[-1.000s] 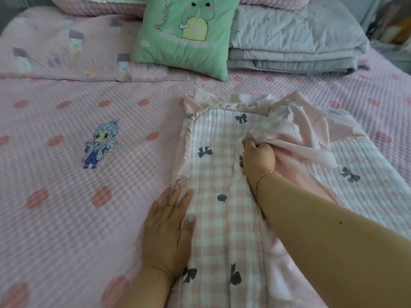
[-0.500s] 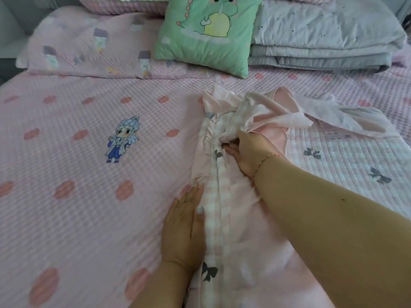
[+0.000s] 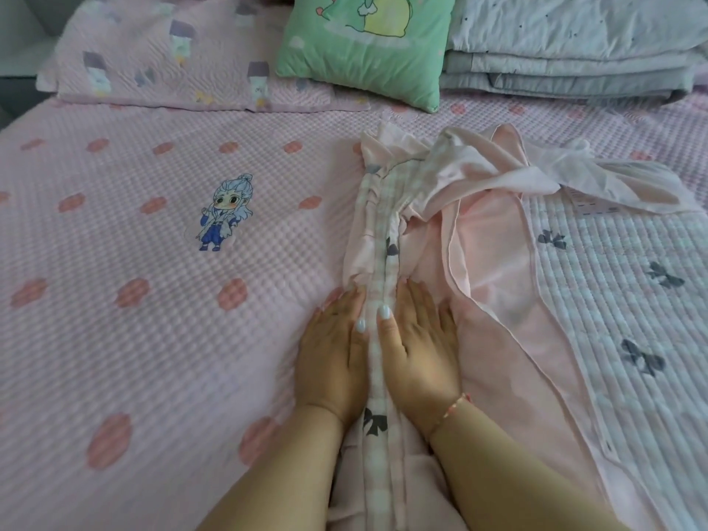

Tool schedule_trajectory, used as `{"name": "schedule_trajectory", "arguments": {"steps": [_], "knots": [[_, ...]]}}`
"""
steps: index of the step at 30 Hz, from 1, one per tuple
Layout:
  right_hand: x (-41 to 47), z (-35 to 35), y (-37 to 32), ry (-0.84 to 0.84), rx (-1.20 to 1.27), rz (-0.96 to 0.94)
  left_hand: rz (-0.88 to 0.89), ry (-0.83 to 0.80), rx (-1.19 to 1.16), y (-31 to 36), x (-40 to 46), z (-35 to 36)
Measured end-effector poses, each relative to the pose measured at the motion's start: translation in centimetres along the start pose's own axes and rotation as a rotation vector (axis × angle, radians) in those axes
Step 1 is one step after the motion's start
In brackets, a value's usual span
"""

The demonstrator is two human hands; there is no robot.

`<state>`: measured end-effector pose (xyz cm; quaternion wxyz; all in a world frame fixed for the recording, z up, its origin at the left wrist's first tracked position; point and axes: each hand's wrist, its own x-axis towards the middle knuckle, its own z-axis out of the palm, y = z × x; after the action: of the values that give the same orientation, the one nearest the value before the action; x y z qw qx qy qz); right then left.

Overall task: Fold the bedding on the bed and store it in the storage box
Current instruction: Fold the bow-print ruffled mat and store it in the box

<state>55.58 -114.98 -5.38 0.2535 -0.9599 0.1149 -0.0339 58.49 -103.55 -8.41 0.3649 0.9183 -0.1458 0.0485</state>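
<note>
A pink checked quilt with dark bows (image 3: 620, 285) lies on the right half of the bed, its plain pink underside turned up in the middle. Its left edge is bunched into a narrow ridge (image 3: 379, 262) running towards me. My left hand (image 3: 333, 346) lies flat on the bed against the ridge's left side. My right hand (image 3: 417, 339) presses flat on the pink fabric at the ridge's right side. Both hands have straight fingers, and the ridge runs between the thumbs. No storage box is in view.
A green dinosaur cushion (image 3: 367, 44) leans at the head of the bed, beside a folded grey quilt stack (image 3: 567, 51). A pink pillow (image 3: 168, 67) lies at the far left. The pink dotted bed sheet (image 3: 134, 300) stretches wide to the left.
My right hand let go of the bunched fabric further up and drew back beside my left hand. The checked strip between them has narrowed into a ridge. The camera moved closer.
</note>
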Motion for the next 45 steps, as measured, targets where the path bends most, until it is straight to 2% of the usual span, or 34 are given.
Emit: {"name": "schedule_trajectory", "arguments": {"steps": [3, 6, 7, 10, 11, 16, 18, 20, 22, 23, 25, 28, 31, 34, 36, 37, 40, 42, 45], "knots": [[0.1, 0.2, 0.5, -0.012, 0.063, -0.027, 0.008, -0.021, 0.04, 0.1, 0.1, 0.0], [0.1, 0.0, 0.6, -0.005, 0.115, -0.017, -0.012, -0.109, -0.009, 1.4, -0.6, -1.6], [0.1, -0.1, 0.4, -0.019, 0.11, -0.017, -0.009, -0.142, 0.027, 1.3, -1.4, -2.4], [0.4, 0.1, 0.8, -0.001, 0.106, -0.013, 0.054, -0.17, 0.371, 0.2, -4.6, -4.5], [0.5, 0.1, 0.7, 0.002, 0.097, -0.018, 0.054, -0.19, 0.421, -0.3, -5.2, -4.8], [0.4, -0.3, 0.4, 0.015, 0.119, -0.007, 0.023, -0.207, 0.473, -1.0, -4.4, -3.6], [0.0, -1.1, -0.5, 0.071, 0.158, 0.04, 0.029, -0.21, 0.451, -1.2, -4.7, -3.6], [-0.8, -2.5, -1.4, 0.165, 0.047, 0.165, 0.018, -0.205, 0.415, -1.4, -5.0, -3.8], [-1.2, -4.4, -2.0, 0.058, -0.145, 0.259, 0.031, -0.175, 0.414, -1.4, -4.9, -3.6], [-1.1, -5.2, -2.2, -0.024, -0.163, 0.277, 0.035, -0.163, 0.409, -1.4, -4.8, -3.5], [-0.1, -6.1, -2.8, -0.085, -0.019, 0.253, 0.039, -0.137, 0.392, -1.5, -4.7, -3.3], [2.8, -4.8, -4.5, -0.043, 0.24, 0.241, 0.051, -0.083, 0.385, -1.9, -4.6, -3.1], [3.3, -1.6, -4.4, -0.223, 0.321, 0.305, 0.057, -0.056, 0.391, -2.1, -4.8, -2.7], [0.9, -2.9, -3.5, -0.165, 0.515, 0.291, 0.055, -0.056, 0.393, -2.1, -4.7, -2.8], [-2.5, -4.7, -2.8, -0.157, 0.445, 0.16, 0.048, -0.061, 0.388, -2.0, -4.8, -2.9], [-4.7, -4.9, -2.1, -0.12, 0.314, 0.072, 0.049, -0.057, 0.387, -2.0, -4.8, -2.9], [-10.1, -2.6, -0.8, 0.102, -0.067, -0.119, 0.057, -0.057, 0.388, -2.1, -4.7, -2.9], [-10.4, -0.2, -0.2, 0.152, -0.145, -0.139, 0.069, -0.068, 0.415, -2.3, -4.6, -2.7], [-9.2, 1.2, -0.4, 0.163, -0.115, -0.106, 0.074, -0.052, 0.435, -2.4, -4.4, -2.7]]}}
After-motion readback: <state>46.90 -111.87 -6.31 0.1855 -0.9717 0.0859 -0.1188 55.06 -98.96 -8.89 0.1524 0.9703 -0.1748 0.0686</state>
